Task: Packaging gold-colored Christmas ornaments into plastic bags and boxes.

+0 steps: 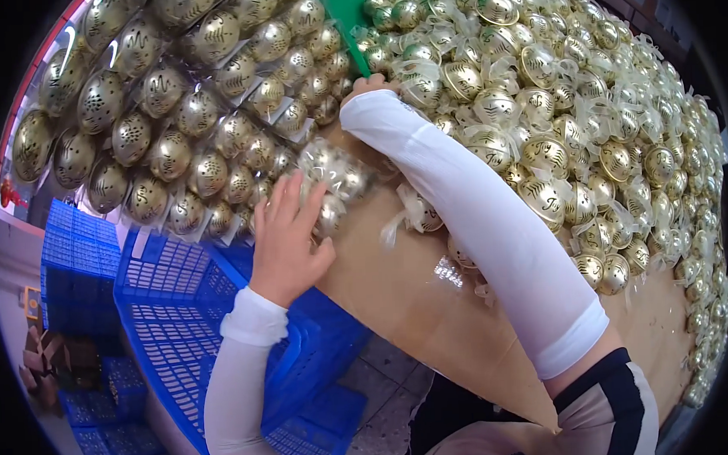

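My left hand (288,244) lies with its fingers spread, the fingertips on a clear pack of small gold bells (334,176) at the edge of the brown table (381,263). My right hand (369,86) reaches far forward, at the narrow lower end of a green panel (347,15). Its fingers are mostly hidden beyond the knuckles, so I cannot make out a grip. A large heap of loose gold bells (542,153) with pale ribbons lies right of my right arm. Flat clear packs of gold bells (168,142) are stacked at the left.
A blue plastic crate (170,294) stands below the table's left edge, under the stacked packs. More blue crates (80,237) are piled farther left. Tiled floor (381,379) shows between crate and table. A loose ribboned bell (418,209) lies beside my right forearm.
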### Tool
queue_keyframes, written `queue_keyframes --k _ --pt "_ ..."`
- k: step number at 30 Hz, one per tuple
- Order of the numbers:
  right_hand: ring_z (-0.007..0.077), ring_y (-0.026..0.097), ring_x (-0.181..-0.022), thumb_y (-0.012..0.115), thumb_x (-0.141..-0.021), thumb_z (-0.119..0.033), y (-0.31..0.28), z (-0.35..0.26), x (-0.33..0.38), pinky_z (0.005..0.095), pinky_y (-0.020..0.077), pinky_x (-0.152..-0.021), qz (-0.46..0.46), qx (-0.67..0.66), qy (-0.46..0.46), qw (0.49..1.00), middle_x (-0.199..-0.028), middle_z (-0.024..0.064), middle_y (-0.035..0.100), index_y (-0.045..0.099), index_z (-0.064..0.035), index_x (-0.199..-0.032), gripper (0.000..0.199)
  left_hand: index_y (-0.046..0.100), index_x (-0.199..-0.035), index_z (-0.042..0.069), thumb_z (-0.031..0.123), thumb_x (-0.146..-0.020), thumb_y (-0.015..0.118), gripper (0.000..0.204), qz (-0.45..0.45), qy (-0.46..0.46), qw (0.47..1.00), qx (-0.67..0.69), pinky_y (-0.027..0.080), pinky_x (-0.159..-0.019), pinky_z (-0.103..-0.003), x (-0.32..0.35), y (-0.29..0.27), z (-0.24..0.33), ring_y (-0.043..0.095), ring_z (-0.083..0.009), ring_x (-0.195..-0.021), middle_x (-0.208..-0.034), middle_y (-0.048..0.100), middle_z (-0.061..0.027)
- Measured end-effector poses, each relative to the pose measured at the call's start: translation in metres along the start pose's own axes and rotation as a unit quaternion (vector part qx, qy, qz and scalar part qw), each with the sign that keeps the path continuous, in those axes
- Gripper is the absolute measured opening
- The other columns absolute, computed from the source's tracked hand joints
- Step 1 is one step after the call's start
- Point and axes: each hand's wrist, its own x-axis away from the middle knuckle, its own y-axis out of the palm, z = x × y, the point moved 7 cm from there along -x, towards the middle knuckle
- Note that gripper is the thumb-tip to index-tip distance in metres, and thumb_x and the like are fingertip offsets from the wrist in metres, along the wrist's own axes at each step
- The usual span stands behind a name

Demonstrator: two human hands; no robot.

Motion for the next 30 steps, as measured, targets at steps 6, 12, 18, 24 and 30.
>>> queue_keyframes --k 6,12,18,24,30 --pt "0.0268 0.047 -0.108 0.058 -0.08 -0.028 -0.013 0.009 0.016 0.0544 0.03 -0.092 -0.065 0.012 -0.049 0.997 -0.114 0.01 0.055 0.062 -0.0078 -0.11 0.036 0.02 -0.137 -0.008 0.033 -0.086 0.057 0.075 0.132 -0.01 0.951 0.28 0.016 -0.109 -0.039 -0.023 0.029 0.077 0.016 -0.0363 -0.135 -0.144 0.016 -0.0257" --pt "0.0268 0.051 -0.105 0.061 -0.077 -0.019 -0.002 0.025 0.026 0.053 0.0325 -0.09 -0.073 0.025 -0.133 0.988 -0.106 0.0059 0.059 0.066 -0.0161 -0.099 0.023 0.011 -0.138 -0.008 0.043 -0.087 0.053 0.083 0.211 -0.093 0.88 0.416 0.014 -0.11 -0.041 -0.069 0.065 0.079 0.011 -0.0389 -0.135 -0.145 0.007 -0.0279" --pt "0.0279 0.055 -0.095 0.061 -0.074 -0.019 -0.011 0.044 0.042 0.0466 0.043 -0.084 0.018 -0.096 -0.277 0.956 -0.094 0.005 0.061 0.068 -0.0087 -0.084 0.016 0.015 -0.138 -0.006 0.044 -0.087 0.053 0.08 0.33 -0.171 0.763 0.528 0.013 -0.11 -0.038 -0.086 0.077 0.083 0.012 -0.0352 -0.136 -0.145 0.013 -0.0249" --pt "0.0331 0.044 -0.115 0.053 -0.08 -0.031 -0.003 0.08 0.053 0.0444 0.0417 -0.094 -0.015 -0.148 -0.363 0.92 -0.116 0.0101 0.053 0.066 -0.0085 -0.096 0.031 0.02 -0.137 -0.006 0.043 -0.086 0.056 0.079 0.325 -0.223 0.734 0.553 0.019 -0.107 -0.039 -0.1 0.094 0.113 0.018 -0.0352 -0.133 -0.144 0.017 -0.0245" --pt "0.0352 0.047 -0.111 0.055 -0.077 -0.025 -0.013 0.091 0.075 0.0412 0.0426 -0.093 0.069 -0.151 -0.473 0.865 -0.115 0.0161 0.053 0.065 -0.0028 -0.093 0.029 0.016 -0.138 -0.005 0.046 -0.085 0.055 0.083 0.367 -0.268 0.744 0.49 0.02 -0.107 -0.041 -0.105 0.103 0.148 0.019 -0.0391 -0.132 -0.141 0.019 -0.0284"
